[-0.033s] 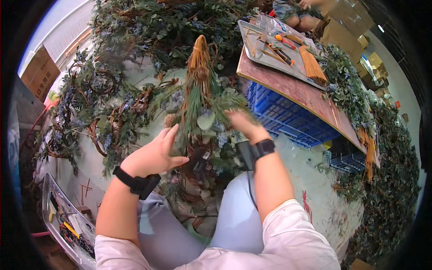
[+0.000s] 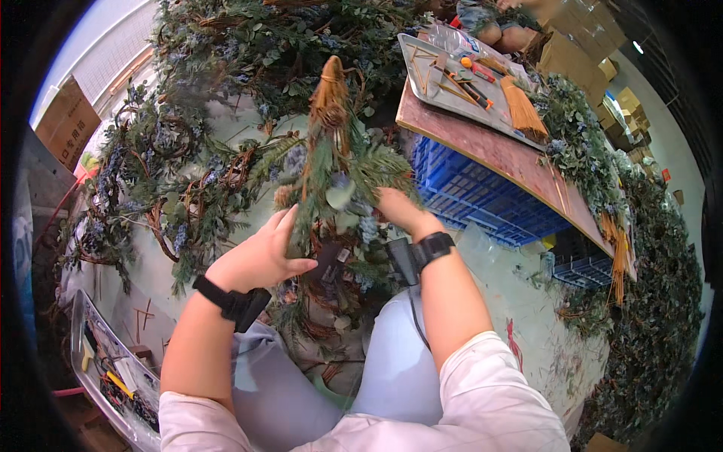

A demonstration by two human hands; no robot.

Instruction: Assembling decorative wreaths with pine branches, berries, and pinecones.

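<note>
Left hand [image 2: 260,256] half-open, fingers extended rightward; right hand [image 2: 398,209] curled, both forearms angled inward.

R hand [image 2: 399,211] fingertips buried in wreath [image 2: 335,188] greenery; tray [image 2: 98,361] tools too small to tell; person at top cut off

A pale, scuffed floor [image 2: 520,301] shows between heaps of green foliage [image 2: 248,38] that ring the workspace. A brown wooden board [image 2: 497,151] lies across a blue plastic crate [image 2: 467,192] (serving as a low table) and carries a metal tray [image 2: 429,79] of tools. Cardboard boxes [image 2: 68,124] stand at the left, beside what may be a white tiled wall [image 2: 113,56].
</note>
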